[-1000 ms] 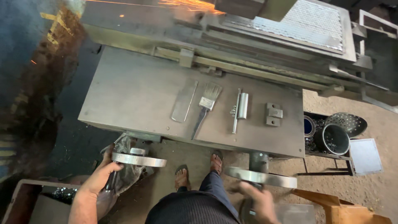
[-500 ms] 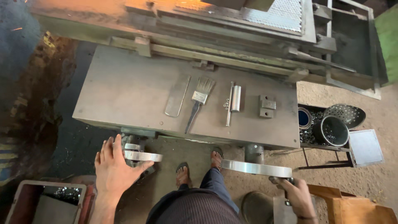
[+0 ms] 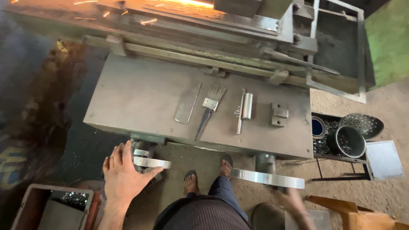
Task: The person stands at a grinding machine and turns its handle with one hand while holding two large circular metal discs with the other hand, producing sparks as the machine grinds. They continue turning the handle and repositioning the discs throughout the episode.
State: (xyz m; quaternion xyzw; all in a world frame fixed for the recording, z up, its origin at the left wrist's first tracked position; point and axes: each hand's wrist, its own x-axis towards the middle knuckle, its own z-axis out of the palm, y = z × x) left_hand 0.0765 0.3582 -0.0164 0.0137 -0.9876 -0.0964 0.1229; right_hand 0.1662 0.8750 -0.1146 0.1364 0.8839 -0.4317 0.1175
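My left hand (image 3: pixel 123 174) lies flat with fingers spread against the left side of a small silver handwheel (image 3: pixel 151 162) under the grey machine table (image 3: pixel 128 98); the thumb touches its rim. My right hand (image 3: pixel 294 202) is blurred, just below the right end of a larger silver handwheel (image 3: pixel 268 178); its grip is unclear. On the table lie a flat metal strip (image 3: pixel 187 104), a paintbrush (image 3: pixel 208 108), a metal cylinder with a rod (image 3: pixel 245 108) and two small blocks (image 3: pixel 279 115). Sparks (image 3: pixel 187 3) fly along the machine's far side.
My sandalled feet (image 3: pixel 191 181) stand between the two wheels. To the right, a low stand holds a black pot (image 3: pixel 347 140), a perforated dish (image 3: pixel 366 123) and a blue tin (image 3: pixel 317 127), with a grey plate (image 3: pixel 383 157) beside them. A bin of metal chips (image 3: pixel 51 206) sits lower left.
My left hand went from gripping the small wheel to lying flat against it. My right hand dropped from the large wheel's rim to below it. The view shifted slightly.
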